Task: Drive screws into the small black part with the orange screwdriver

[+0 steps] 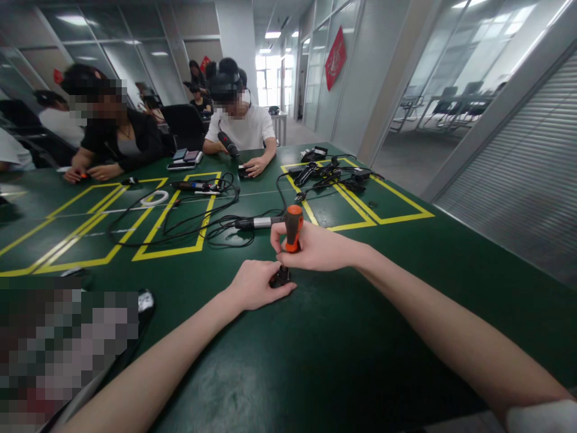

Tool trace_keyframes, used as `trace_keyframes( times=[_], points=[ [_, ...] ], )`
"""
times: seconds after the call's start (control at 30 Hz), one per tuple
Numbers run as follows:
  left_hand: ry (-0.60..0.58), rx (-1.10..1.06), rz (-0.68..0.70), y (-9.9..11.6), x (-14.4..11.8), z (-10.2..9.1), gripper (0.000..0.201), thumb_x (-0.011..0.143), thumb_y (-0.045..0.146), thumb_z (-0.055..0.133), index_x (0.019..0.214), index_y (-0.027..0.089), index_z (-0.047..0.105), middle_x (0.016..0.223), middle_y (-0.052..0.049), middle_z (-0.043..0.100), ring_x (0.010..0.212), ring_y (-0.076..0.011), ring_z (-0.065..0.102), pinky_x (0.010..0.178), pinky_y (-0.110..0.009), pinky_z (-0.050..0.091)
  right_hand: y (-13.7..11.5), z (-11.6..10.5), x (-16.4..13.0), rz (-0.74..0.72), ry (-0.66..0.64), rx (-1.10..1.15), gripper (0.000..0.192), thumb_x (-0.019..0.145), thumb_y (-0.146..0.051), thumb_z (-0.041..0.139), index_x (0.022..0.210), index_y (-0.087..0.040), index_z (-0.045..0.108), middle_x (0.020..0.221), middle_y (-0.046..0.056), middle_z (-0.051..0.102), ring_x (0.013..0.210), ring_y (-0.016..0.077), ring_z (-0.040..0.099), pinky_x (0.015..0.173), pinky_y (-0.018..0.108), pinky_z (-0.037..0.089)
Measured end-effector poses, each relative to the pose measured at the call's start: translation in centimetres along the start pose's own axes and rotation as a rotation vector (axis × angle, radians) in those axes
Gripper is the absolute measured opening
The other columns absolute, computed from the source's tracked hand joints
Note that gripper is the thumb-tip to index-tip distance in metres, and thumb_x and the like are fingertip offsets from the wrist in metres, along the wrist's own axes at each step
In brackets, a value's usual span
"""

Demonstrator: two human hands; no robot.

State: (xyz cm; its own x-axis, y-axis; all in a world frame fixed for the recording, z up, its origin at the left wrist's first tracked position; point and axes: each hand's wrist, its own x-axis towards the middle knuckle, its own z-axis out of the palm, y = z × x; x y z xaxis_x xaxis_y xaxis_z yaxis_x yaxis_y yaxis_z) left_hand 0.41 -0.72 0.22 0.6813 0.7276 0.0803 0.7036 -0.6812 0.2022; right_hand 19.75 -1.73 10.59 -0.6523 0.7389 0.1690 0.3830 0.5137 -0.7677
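Observation:
My right hand point(315, 248) is closed around an orange-handled screwdriver point(293, 227) that stands upright, tip down. Its tip meets a small black part point(281, 278) on the green table point(342, 337). My left hand point(255, 284) rests on the table and pins that black part between thumb and fingers. Most of the part is hidden under my fingers.
Black cables and a silver-and-black tool point(256, 223) lie just beyond my hands inside yellow taped boxes point(180, 248). More black chargers and cords point(331, 174) sit far right. Two people sit across the table, one with a hand on a black device point(244, 171). A blurred patch covers the near left.

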Motion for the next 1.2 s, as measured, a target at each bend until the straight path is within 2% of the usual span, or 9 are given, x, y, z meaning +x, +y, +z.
trace_keyframes(
  times=[0.33,0.57,0.83,1.03,1.2],
  points=[
    [0.014,-0.017,0.023,-0.01,-0.12,-0.07,0.041,0.097,0.059,0.063,0.086,0.020,0.068,0.081,-0.004,0.076,0.074,-0.0226,0.073,0.061,-0.029,0.039,0.10,-0.27,0.03,0.014,-0.028,-0.006,0.020,0.074,-0.011,0.065,0.088,-0.021,0.054,0.081,-0.004,0.055,0.070,0.0132,0.049,0.068,0.028,0.041],
    [0.020,-0.029,0.022,0.13,-0.02,0.07,0.043,0.096,0.059,0.065,0.079,0.020,0.066,0.071,-0.004,0.072,0.070,-0.0223,0.072,0.060,-0.029,0.039,-0.23,0.17,-0.21,0.103,-0.009,0.055,0.014,0.080,-0.012,0.062,0.085,-0.022,0.053,0.070,-0.006,0.055,0.068,0.0134,0.051,0.066,0.026,0.042],
    [0.006,-0.030,0.029,0.30,-0.14,0.00,0.041,0.097,0.059,0.064,0.088,0.020,0.069,0.085,-0.004,0.079,0.077,-0.0228,0.075,0.063,-0.030,0.042,-0.38,-0.09,-0.45,0.058,-0.022,-0.064,0.017,0.078,-0.011,0.064,0.090,-0.021,0.056,0.078,-0.004,0.056,0.069,0.0140,0.051,0.067,0.027,0.040],
    [0.006,-0.028,0.016,0.40,-0.05,-0.13,0.044,0.096,0.060,0.064,0.080,0.020,0.067,0.074,-0.004,0.074,0.072,-0.0221,0.073,0.061,-0.029,0.040,-0.25,0.21,-0.06,0.092,0.017,-0.071,0.011,0.079,-0.013,0.062,0.083,-0.021,0.056,0.073,-0.004,0.056,0.066,0.0143,0.050,0.066,0.028,0.039],
    [-0.002,-0.027,0.016,0.45,-0.11,-0.25,0.043,0.096,0.060,0.064,0.083,0.020,0.067,0.079,-0.004,0.077,0.073,-0.0221,0.073,0.061,-0.030,0.040,-0.58,-0.09,-0.11,0.069,0.012,-0.087,0.019,0.075,-0.008,0.061,0.088,-0.021,0.055,0.078,-0.004,0.056,0.069,0.0143,0.051,0.068,0.028,0.039]
  ],
)
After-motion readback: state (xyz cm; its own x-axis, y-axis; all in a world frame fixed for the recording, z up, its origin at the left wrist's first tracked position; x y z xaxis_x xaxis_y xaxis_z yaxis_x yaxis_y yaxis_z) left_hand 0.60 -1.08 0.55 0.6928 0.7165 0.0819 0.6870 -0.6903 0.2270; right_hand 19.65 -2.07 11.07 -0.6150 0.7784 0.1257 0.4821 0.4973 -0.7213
